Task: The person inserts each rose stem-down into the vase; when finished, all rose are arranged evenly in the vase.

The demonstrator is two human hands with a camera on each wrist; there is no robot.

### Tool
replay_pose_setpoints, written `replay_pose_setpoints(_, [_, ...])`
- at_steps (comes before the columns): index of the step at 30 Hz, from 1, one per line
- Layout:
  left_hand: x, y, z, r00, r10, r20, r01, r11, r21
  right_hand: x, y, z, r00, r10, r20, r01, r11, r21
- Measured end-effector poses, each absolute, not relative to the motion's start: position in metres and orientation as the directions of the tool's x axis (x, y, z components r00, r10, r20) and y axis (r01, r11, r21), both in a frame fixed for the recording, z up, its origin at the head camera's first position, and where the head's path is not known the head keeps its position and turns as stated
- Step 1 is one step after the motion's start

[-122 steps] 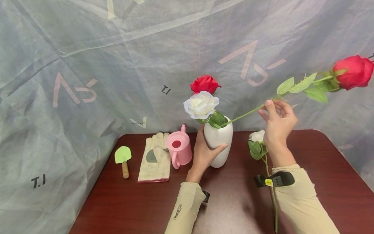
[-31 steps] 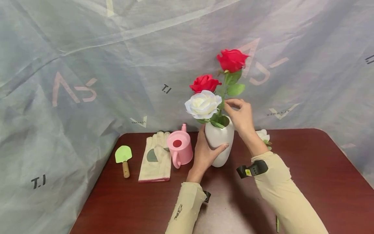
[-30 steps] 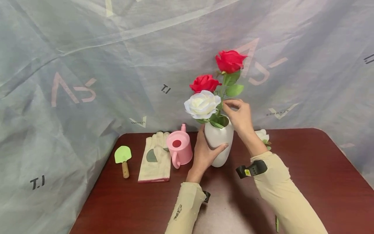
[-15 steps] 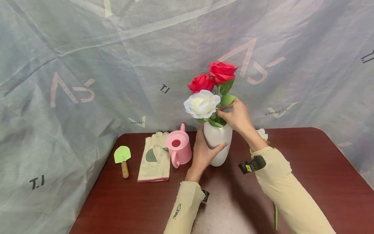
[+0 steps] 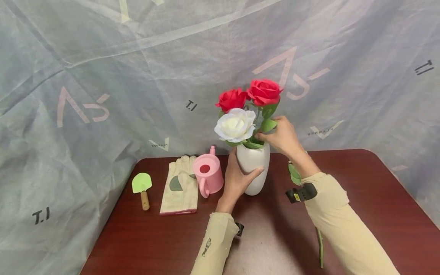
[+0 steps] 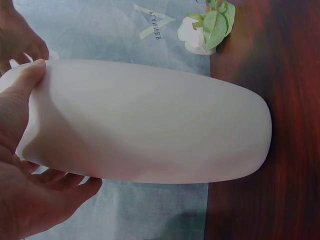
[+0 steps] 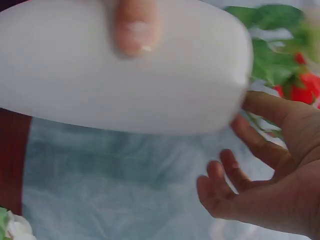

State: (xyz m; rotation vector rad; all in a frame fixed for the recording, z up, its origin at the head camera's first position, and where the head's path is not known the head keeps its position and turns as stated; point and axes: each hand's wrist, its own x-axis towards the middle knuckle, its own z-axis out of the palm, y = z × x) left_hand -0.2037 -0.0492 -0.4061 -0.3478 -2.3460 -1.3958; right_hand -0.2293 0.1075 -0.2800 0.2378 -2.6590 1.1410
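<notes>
My left hand (image 5: pixel 237 179) grips the white vase (image 5: pixel 253 164), thumb across its front and fingers round the far side; the left wrist view shows the vase's base (image 6: pixel 250 135) at the tabletop. In the vase stand a white rose (image 5: pixel 235 125) in front and a red rose (image 5: pixel 232 100) behind it. My right hand (image 5: pixel 283 137) pinches the stem of a second red rose (image 5: pixel 264 92) at the vase's mouth, its stem end hidden inside. In the right wrist view, thumb and forefinger meet at the rim while the other fingers (image 7: pixel 217 180) curl loosely.
Left of the vase stand a pink watering can (image 5: pixel 209 173), a pair of cream gloves (image 5: pixel 178 194) and a small green trowel (image 5: pixel 142 183) with a wooden handle. Another white rose (image 6: pixel 192 36) lies on the dark red table (image 5: pixel 165 244), partly under the right forearm. Grey cloth (image 5: pixel 165 76) hangs behind.
The second red rose has swung from slanting right to upright and come down into the vase, my right hand lowering with it. My left hand has kept its grip.
</notes>
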Motion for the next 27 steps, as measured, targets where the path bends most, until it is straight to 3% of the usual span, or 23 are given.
replay_pose_setpoints(5, [-0.203,-0.049,-0.406,-0.891,0.005,0.453,0.402,0.472,0.785,-0.21,0.131,-0.269,-0.968,-0.091,0.235,-0.233,0.675,-0.7])
replay_pose_setpoints(9, [-0.204,-0.048,-0.405,-0.884,0.002,0.468,0.415,0.464,0.782,-0.197,0.16,-0.282,-0.973,-0.092,0.212,-0.223,0.622,-0.75])
replay_pose_setpoints(19, [-0.202,-0.047,-0.405,-0.892,0.001,0.453,0.402,0.462,0.79,-0.175,0.236,-0.367,-0.997,-0.071,0.013,-0.052,0.582,-0.811])
replay_pose_setpoints(27, [-0.204,-0.048,-0.405,-0.89,-0.001,0.455,0.403,0.463,0.79,-0.162,0.275,-0.433,-0.975,-0.09,-0.205,0.109,0.609,-0.786])
